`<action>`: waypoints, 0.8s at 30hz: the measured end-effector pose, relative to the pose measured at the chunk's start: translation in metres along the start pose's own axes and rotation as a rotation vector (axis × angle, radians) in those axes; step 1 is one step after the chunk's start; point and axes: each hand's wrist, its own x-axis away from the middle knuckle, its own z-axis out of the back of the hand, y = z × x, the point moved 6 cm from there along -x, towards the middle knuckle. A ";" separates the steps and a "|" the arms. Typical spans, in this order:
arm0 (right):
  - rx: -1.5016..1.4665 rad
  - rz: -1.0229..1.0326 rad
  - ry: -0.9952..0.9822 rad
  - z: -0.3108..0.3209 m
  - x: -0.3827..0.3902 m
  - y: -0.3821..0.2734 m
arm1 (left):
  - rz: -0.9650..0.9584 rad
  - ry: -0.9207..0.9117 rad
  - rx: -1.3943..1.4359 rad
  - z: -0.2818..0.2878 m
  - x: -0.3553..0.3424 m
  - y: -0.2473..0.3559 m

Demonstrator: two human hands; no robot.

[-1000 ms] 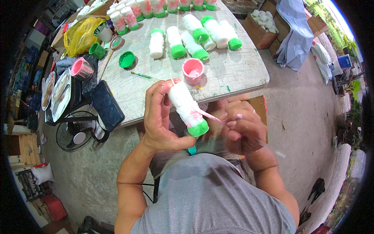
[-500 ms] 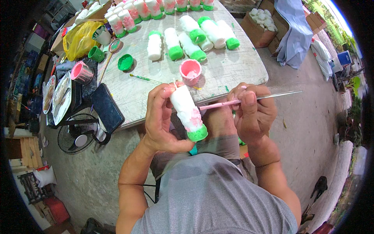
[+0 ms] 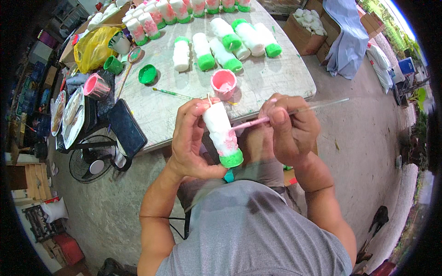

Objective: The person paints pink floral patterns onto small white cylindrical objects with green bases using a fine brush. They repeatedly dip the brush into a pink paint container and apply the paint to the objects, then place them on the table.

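Observation:
A white pillar candle (image 3: 215,120) with a wick, pink dabs on its raised pattern and a green base is tilted in front of me. My left hand (image 3: 188,138) holds it between the fingers at its top and the thumb near the base. My right hand (image 3: 291,129) pinches a thin paintbrush (image 3: 251,123) with a pink-smeared handle. The brush's tip touches the candle's right side, over the pink area. Just beyond the candle, a cup of pink paint (image 3: 223,84) stands near the table's edge.
Several white candles with green ends (image 3: 224,57) lie on the table (image 3: 285,85). Rows of pink-dabbed candles (image 3: 149,25) stand at the back. To the left are green paint (image 3: 148,74), another brush (image 3: 172,93), a pink container (image 3: 96,86), a phone (image 3: 126,127) and a fan (image 3: 92,158).
My right hand has shifted slightly left and up with the brush, whose tip stays at the candle. The candle in my left hand has barely moved.

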 end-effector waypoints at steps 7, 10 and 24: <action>0.211 -0.162 -0.008 0.002 -0.006 0.004 | 0.006 -0.032 -0.075 -0.001 0.001 0.003; 0.159 -0.263 0.022 0.003 -0.011 0.011 | -0.005 -0.040 -0.166 0.002 0.004 0.003; 0.062 -0.341 0.147 0.009 0.007 0.017 | -0.017 -0.015 -0.307 0.006 0.004 0.005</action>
